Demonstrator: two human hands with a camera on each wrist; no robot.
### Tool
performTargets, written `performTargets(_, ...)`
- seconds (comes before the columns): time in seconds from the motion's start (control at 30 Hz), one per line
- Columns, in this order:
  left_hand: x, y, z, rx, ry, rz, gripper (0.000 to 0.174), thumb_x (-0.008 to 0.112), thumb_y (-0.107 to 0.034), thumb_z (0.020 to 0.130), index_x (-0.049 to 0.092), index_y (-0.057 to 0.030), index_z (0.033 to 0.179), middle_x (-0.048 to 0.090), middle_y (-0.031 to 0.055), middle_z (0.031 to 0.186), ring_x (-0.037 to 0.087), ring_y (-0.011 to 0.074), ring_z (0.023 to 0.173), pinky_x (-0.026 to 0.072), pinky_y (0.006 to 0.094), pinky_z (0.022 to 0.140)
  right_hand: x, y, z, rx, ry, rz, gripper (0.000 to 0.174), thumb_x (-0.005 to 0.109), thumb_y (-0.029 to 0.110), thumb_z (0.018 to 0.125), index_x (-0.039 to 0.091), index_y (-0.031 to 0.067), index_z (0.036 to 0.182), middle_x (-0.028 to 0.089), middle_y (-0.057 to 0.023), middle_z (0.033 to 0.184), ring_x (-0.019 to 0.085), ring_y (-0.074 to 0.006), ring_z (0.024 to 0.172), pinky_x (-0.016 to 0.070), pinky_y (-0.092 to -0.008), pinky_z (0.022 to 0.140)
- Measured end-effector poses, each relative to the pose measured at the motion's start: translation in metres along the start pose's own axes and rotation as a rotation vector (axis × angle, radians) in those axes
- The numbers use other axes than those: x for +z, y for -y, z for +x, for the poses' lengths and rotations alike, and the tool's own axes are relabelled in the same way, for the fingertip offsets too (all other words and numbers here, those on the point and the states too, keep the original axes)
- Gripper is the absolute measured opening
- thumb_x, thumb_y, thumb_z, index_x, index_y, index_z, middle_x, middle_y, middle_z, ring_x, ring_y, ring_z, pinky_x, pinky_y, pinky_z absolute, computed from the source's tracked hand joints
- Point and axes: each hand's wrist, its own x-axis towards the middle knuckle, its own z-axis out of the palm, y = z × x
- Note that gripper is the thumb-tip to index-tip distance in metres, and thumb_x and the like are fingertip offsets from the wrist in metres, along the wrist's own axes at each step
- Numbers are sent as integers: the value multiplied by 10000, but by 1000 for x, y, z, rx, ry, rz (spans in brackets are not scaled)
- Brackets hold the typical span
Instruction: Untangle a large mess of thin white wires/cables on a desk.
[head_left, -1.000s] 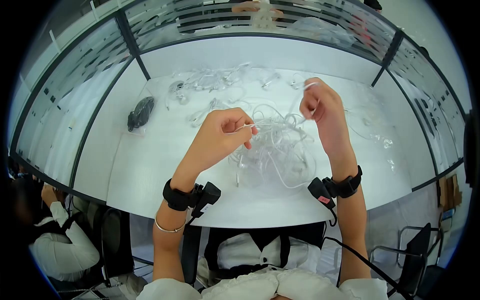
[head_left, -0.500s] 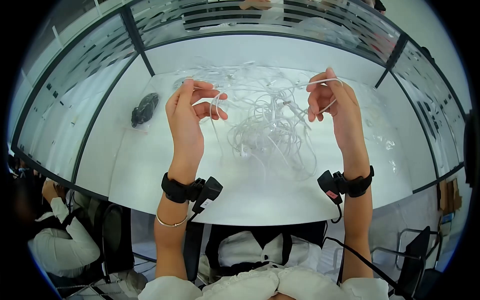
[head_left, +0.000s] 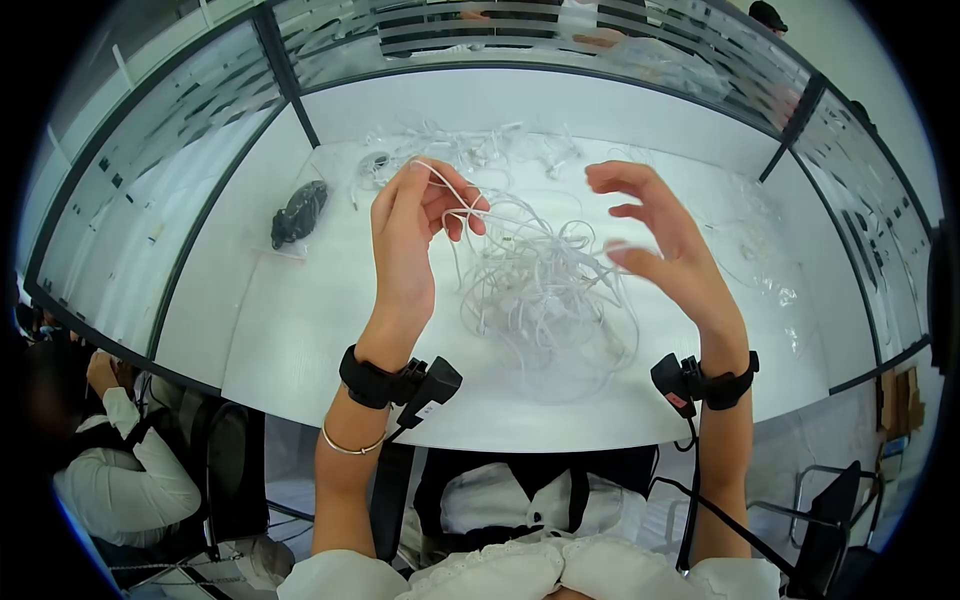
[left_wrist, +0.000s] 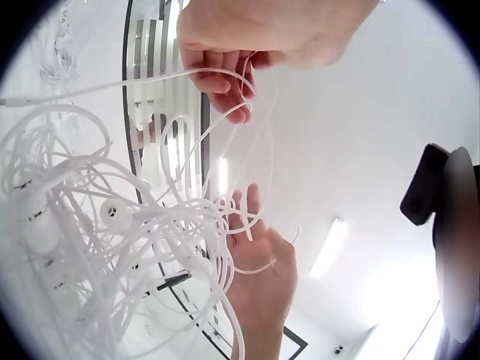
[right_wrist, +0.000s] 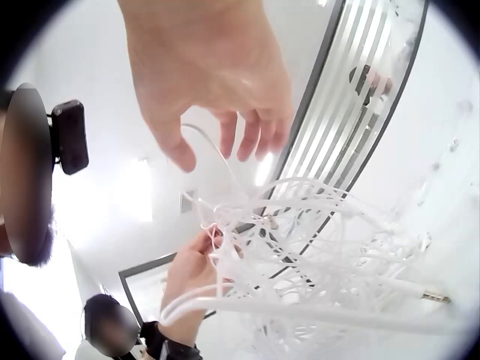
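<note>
A tangle of thin white cables [head_left: 550,285] lies on the white table in front of the hands. My left hand [head_left: 415,225], at the tangle's upper left, grips a looped strand between curled fingers and thumb; the left wrist view also shows this hand [left_wrist: 255,45] with the strand hanging from it. To the tangle's right, my right hand [head_left: 670,240] has its fingers spread, with a cable end passing near the thumb. In the right wrist view this hand [right_wrist: 214,75] is above the cables [right_wrist: 300,255], fingers apart; whether the thumb touches the strand is unclear.
A dark bundle in a clear bag [head_left: 299,214] lies at the table's left. More white cables in clear bags [head_left: 450,150] are along the back, and clear plastic [head_left: 760,250] lies at the right. Low partitions [head_left: 540,100] enclose the table. Another person [head_left: 130,450] sits at lower left.
Both hands first spread apart with strands between them. Since then the left hand has shifted slightly right, still gripping its strand, while the right hand has lowered and its fingers have spread.
</note>
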Motion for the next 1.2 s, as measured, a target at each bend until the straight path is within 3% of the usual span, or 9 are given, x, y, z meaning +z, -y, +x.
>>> performTargets(0.1,-3,-1,0,-2,-50,51,327,403,-270,986,575,-45,824,644,76,759,581,136,681,397,270,668,-1,3,-4,-21,185,97,526,662,229,846,527,89,1334,531,-77,1339,468,-218,1280,331,-405,1092)
performTargets(0.23,-6,7,1,160,-97,93,254,421,-226,929,565,-43,828,606,51,818,499,126,758,362,276,754,-1,4,-2,-2,166,126,474,629,284,882,560,62,1296,541,-84,1330,464,-212,1284,336,-391,1086)
performTargets(0.27,-7,9,2,181,-87,91,245,421,-224,914,562,-43,828,595,48,827,480,126,765,353,274,760,3,5,0,-8,89,151,363,568,280,936,617,41,1206,598,-84,1242,510,-203,1222,363,-351,1051)
performTargets(0.4,-8,14,1,254,-25,27,254,411,-247,879,555,-52,807,584,40,812,458,131,771,336,273,758,10,12,11,37,-27,144,276,505,236,996,670,16,1026,671,-57,1026,582,-154,1031,412,-303,950)
performTargets(0.53,-8,12,3,217,17,43,270,418,-277,868,548,-65,763,581,36,789,463,139,764,328,277,759,19,2,13,100,-16,127,222,540,195,976,662,10,979,678,-41,964,590,-136,915,444,-275,857)
performTargets(0.67,-8,12,3,172,10,99,228,441,-238,839,547,-67,734,581,40,778,469,134,765,327,274,758,24,5,12,19,-62,-4,153,560,140,941,663,28,961,673,-38,948,585,-132,874,437,-276,801)
performTargets(0.9,-2,11,0,94,10,73,108,460,-60,775,565,-40,763,586,39,788,458,113,747,360,262,761,21,4,11,-37,63,-164,173,580,38,867,650,58,1024,641,-56,1001,582,-188,921,453,-311,847)
performTargets(1.07,-2,8,1,150,49,137,150,433,-1,759,574,-20,806,593,40,803,457,110,760,375,244,752,25,-8,-2,-139,163,-293,298,635,-6,769,631,79,1055,585,-74,1079,555,-262,1034,454,-348,918)
performTargets(1.2,2,9,3,120,77,128,200,404,29,757,581,2,844,610,50,844,478,122,784,392,241,774,26,-6,-1,-126,135,-303,240,676,44,784,640,84,1018,585,-65,1059,557,-259,1023,457,-339,893)
